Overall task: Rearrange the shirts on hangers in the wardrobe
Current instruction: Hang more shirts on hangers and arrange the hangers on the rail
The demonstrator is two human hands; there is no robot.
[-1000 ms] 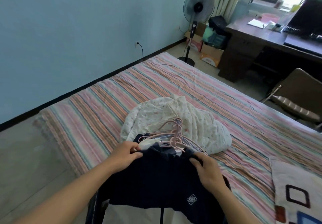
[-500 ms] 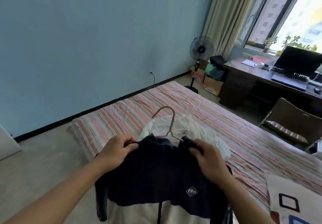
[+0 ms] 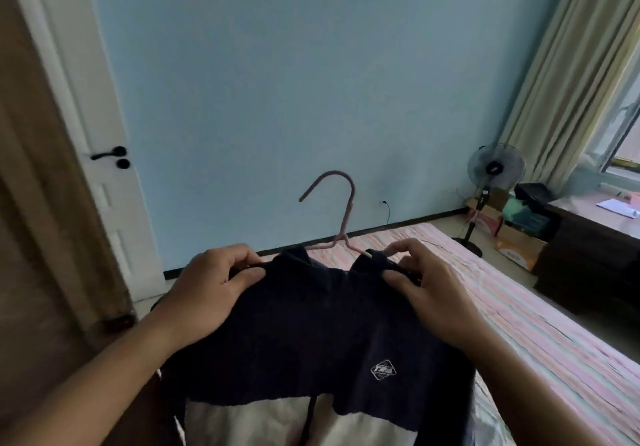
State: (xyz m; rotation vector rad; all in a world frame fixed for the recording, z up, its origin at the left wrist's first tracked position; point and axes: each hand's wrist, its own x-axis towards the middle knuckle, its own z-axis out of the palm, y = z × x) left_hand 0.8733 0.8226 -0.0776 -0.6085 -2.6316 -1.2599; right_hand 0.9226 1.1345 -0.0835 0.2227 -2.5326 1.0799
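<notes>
- Both hands grip the shirt [image 3: 322,321] at its shoulders: the left hand [image 3: 211,286] pinches the left shoulder seam between thumb and curled fingers, and the right hand [image 3: 429,289] pinches the right shoulder in the same way.
- Shirt: dark navy on top with a pale lower panel and a small diamond badge below the right hand. It hangs between the hands, held up in front of the body and off the bed [image 3: 540,310].
- Hanger [image 3: 341,217]: pink, already threaded through the collar. Its hook stands upright above and between the hands, and its arms run under the fabric toward each hand.
- Surroundings: a door [image 3: 86,154] with a black handle lies beyond the left hand; a standing fan [image 3: 493,171] and a desk [image 3: 595,237] lie beyond the right hand. No wardrobe rail is in view.
- Step in hand, as judged: seating the shoulders squarely on the hanger arms.
- Next move, as judged: one hand must shift to the hook while the other steadies the garment, then the shirt is carried to the wardrobe rail.
</notes>
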